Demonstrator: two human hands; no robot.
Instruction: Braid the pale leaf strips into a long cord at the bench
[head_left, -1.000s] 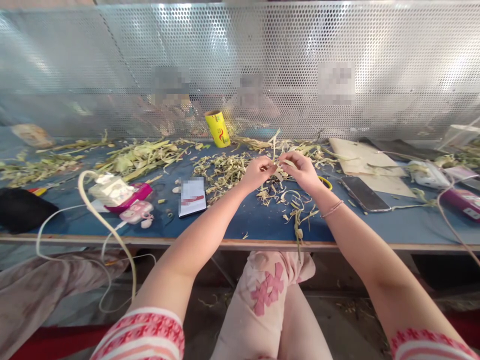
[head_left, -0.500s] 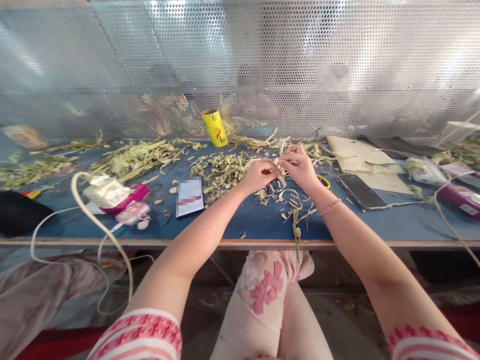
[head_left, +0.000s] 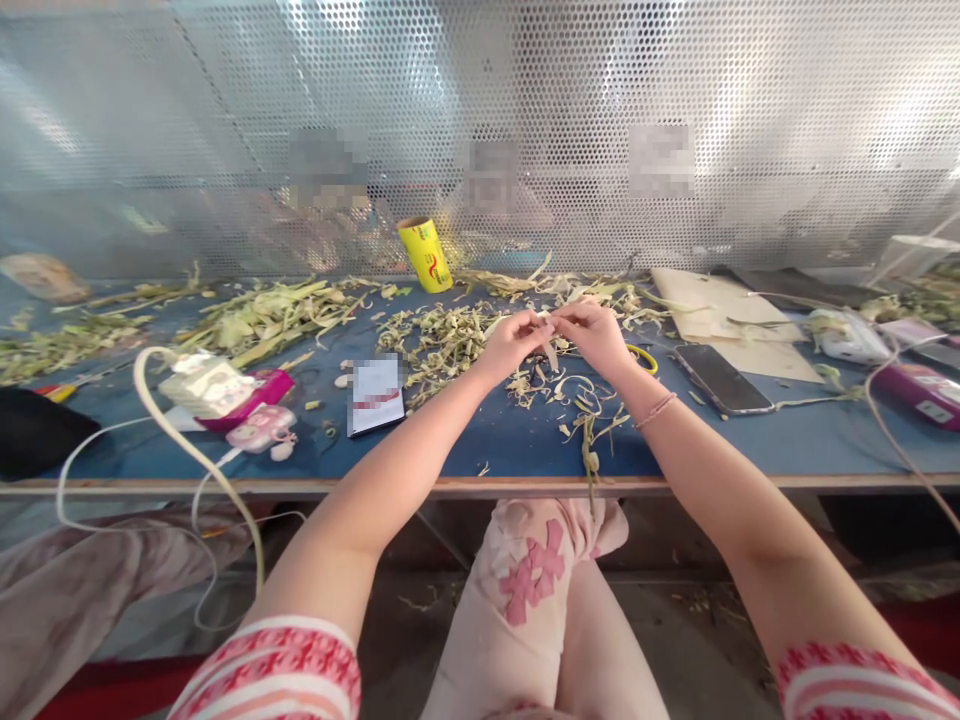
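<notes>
My left hand point(head_left: 516, 343) and my right hand point(head_left: 592, 332) meet fingertip to fingertip above the blue table point(head_left: 450, 450). Between them is a pale strip of plant point(head_left: 551, 355), its end hanging down; the fingers of both hands are pinched on it. Small curled plant pieces point(head_left: 450, 335) lie behind and left of my left hand. Below my hands are thin peelings and a green stalk point(head_left: 589, 450) that hangs over the table's front edge. A yellow ring point(head_left: 646, 360) lies beside my right wrist.
A yellow tube point(head_left: 426, 255) stands by the perforated metal panel point(head_left: 525, 100). Leafy stalks point(head_left: 281, 315), a small screen point(head_left: 376, 395) and a power strip with cable point(head_left: 214, 385) lie left. At right are a phone point(head_left: 724, 379), brown paper point(head_left: 720, 310) and a purple object point(head_left: 919, 395).
Both hands have shifted slightly at the fingertips, and the pale strip now hangs lower between them. The whole view has moved a little.
</notes>
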